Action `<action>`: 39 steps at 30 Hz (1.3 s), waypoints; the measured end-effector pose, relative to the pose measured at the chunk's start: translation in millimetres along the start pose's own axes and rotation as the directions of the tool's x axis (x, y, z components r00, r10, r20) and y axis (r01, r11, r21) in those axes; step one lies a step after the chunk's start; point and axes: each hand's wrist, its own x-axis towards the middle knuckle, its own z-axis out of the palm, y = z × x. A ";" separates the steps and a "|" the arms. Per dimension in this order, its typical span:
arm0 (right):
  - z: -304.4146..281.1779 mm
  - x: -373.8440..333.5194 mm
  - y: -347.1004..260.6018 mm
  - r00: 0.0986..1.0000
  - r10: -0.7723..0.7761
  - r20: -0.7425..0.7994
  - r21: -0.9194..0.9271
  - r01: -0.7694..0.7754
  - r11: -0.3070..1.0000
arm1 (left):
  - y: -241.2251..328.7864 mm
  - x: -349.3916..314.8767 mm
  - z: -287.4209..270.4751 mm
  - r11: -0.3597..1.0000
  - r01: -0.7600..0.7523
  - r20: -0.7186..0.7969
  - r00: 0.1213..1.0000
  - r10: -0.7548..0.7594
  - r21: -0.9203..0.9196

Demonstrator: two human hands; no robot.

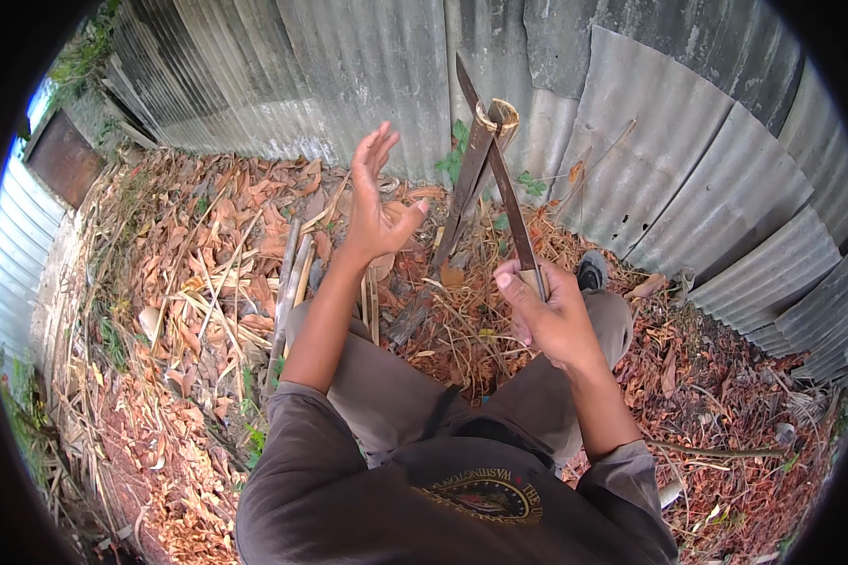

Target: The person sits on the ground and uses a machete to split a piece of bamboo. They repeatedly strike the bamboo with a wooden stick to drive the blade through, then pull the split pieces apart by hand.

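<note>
My right hand [545, 309] is wrapped round the handle of a long, dark-bladed machete [515, 209]. Its blade slants up and to the left through a split piece of bamboo [468, 184], and the tip sticks out beyond the top. The bamboo stands upright, leaning a little, its pale cut end uppermost and a gap opened between its halves. To the left of the bamboo, my left hand [379, 207] is raised and apart from it, fingers stretched out and thumb spread, with nothing in it.
A corrugated metal fence [367, 85] runs close behind the bamboo and along the right. Dry leaves [217, 254] and twigs cover the ground. Several bamboo strips [290, 282] lie beside my left leg. My knees are bent on either side, with a dark shoe [592, 270] at the right.
</note>
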 end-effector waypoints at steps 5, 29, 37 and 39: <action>-37.5 55.0 81.7 0.929 0.352 0.112 -0.179 -0.329 0.927 | 23.1 53.8 -34.5 0.969 -0.226 -0.007 0.974 0.228 0.102; -9.8 109.8 72.6 0.888 0.398 0.231 -0.190 -0.360 0.913 | 45.5 94.1 -2.3 0.900 0.223 0.108 0.954 -0.281 0.375; -36.7 159.2 263.4 0.889 0.454 -0.052 -0.684 -0.363 0.633 | 45.4 97.3 -5.5 0.936 0.202 0.155 0.955 -0.253 0.287; -24.1 148.2 269.7 0.910 0.409 -0.065 -0.642 -0.352 0.681 | 38.1 97.2 -16.8 0.901 0.316 0.160 0.914 -0.374 0.297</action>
